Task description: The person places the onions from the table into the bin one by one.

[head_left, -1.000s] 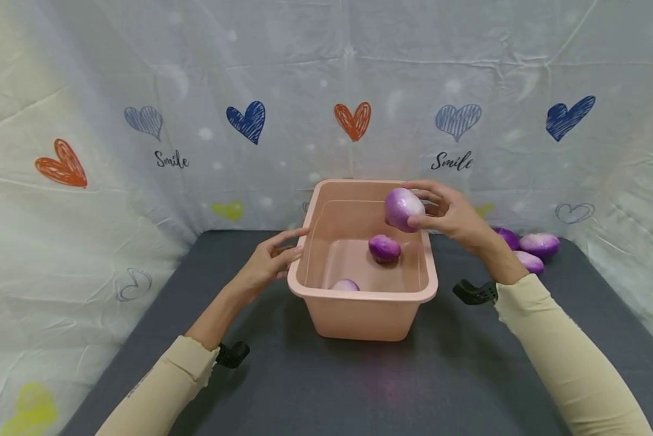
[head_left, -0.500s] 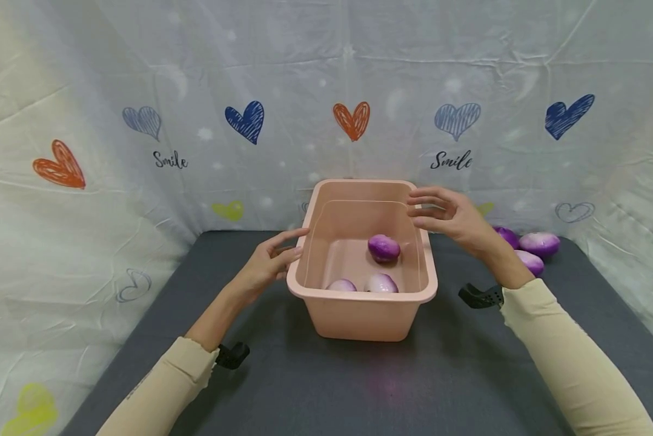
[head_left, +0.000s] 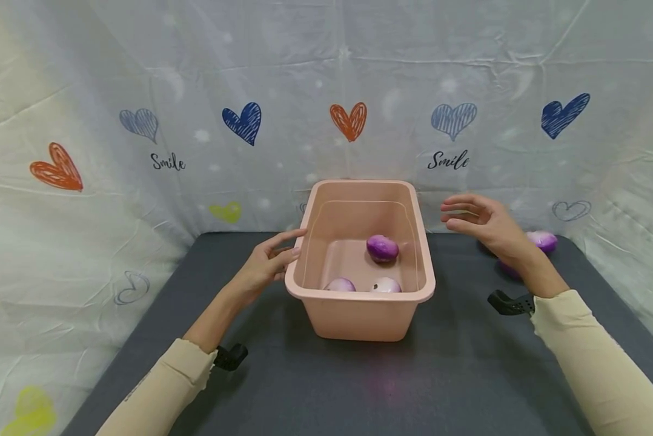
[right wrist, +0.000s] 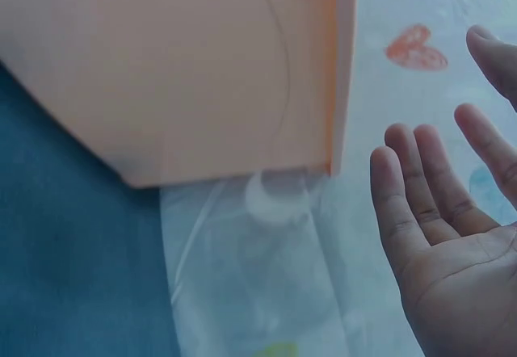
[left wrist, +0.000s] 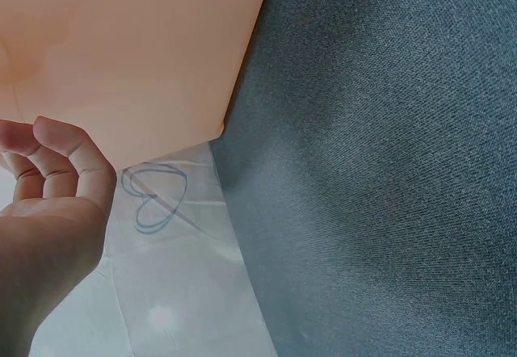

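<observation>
A peach plastic tub (head_left: 361, 318) stands on the dark table in the head view. Inside it lie one deep purple onion (head_left: 382, 248) and two paler onions near the front wall, the left one (head_left: 340, 284) and the right one (head_left: 385, 285), partly hidden by the rim. My left hand (head_left: 261, 266) rests its fingertips against the tub's left rim, fingers loosely bent. Beyond the tub's right side, my right hand (head_left: 487, 227) hovers in the air, holding nothing; the right wrist view shows its palm (right wrist: 460, 284) with fingers spread.
Behind my right wrist lie more purple onions (head_left: 543, 241) at the table's back right, partly covered by the arm. A pale curtain (head_left: 283, 72) printed with hearts hangs along the table's back edge. The table (head_left: 359, 387) has a dark cloth-like surface.
My right hand let go of a pale onion, which now lies at the tub's front and has turned slightly. The hand then moved right, away from the tub. The left hand stays put.
</observation>
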A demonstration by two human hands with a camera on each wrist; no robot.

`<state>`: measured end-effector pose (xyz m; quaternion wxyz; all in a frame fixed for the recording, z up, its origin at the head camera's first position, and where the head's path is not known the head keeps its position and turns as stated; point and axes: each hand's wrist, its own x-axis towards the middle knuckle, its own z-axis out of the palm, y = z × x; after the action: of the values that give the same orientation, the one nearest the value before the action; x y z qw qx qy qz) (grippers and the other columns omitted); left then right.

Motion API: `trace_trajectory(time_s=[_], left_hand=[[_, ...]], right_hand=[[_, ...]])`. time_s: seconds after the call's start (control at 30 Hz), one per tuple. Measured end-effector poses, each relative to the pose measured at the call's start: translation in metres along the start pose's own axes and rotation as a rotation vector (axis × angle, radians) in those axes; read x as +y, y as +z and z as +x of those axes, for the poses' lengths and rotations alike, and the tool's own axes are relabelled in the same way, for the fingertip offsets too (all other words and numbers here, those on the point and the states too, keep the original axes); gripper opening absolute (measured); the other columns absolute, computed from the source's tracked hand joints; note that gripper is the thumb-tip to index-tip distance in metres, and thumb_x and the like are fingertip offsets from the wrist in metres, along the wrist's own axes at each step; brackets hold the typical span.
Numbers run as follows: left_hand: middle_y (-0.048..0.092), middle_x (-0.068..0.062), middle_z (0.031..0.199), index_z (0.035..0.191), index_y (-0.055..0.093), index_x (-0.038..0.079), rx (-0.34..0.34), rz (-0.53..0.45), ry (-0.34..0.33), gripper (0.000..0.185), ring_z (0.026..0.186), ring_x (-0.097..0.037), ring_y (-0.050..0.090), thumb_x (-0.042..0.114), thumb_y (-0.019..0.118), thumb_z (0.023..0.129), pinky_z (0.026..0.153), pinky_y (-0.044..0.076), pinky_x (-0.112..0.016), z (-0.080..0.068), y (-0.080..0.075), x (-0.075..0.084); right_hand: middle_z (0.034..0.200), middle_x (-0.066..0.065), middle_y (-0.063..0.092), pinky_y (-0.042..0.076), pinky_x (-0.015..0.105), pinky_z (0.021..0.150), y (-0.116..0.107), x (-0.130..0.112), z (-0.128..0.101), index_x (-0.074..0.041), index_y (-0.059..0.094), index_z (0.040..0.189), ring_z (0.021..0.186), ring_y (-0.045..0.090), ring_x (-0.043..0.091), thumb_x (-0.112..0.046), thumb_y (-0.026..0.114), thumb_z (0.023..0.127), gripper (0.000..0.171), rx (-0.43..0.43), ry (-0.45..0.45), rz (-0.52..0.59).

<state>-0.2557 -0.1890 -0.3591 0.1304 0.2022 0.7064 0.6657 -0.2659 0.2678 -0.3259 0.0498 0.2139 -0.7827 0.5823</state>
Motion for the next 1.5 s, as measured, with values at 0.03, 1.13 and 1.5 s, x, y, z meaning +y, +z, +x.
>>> trace_trajectory(time_s=[0.03, 1.13, 1.5], left_hand=[[0.052, -0.022, 0.145, 0.157, 0.042, 0.016, -0.001, -0.001, -0.001, 0.056, 0.115, -0.032, 0.064, 0.024, 0.061, 0.105, 0.088, 0.055, -0.043, 0.000, 0.000, 0.000], [0.052, -0.024, 0.144, 0.157, 0.041, 0.014, 0.004, 0.005, 0.004, 0.055, 0.114, -0.030, 0.065, 0.022, 0.059, 0.106, 0.089, 0.055, -0.044, 0.000, 0.001, 0.000], [0.054, -0.023, 0.142, 0.158, 0.041, 0.016, 0.000, 0.016, 0.000, 0.056, 0.108, -0.028, 0.067, 0.024, 0.059, 0.106, 0.086, 0.056, -0.042, -0.001, 0.000, 0.002]], right_hand=[[0.132, 0.010, 0.062, 0.049, 0.027, 0.096, -0.003, 0.001, -0.003, -0.006, 0.060, 0.137, 0.119, 0.062, 0.026, -0.013, 0.070, 0.099, 0.040, 0.008, 0.013, -0.009], [0.124, -0.002, 0.064, 0.053, 0.024, 0.086, -0.080, 0.054, -0.083, 0.004, 0.056, 0.136, 0.108, 0.065, 0.011, -0.002, 0.062, 0.102, 0.035, 0.106, 0.109, -0.059], [0.127, -0.008, 0.063, 0.048, 0.015, 0.083, -0.100, 0.070, -0.103, -0.007, 0.058, 0.140, 0.107, 0.063, 0.002, -0.009, 0.065, 0.102, 0.039, 0.121, 0.157, -0.188]])
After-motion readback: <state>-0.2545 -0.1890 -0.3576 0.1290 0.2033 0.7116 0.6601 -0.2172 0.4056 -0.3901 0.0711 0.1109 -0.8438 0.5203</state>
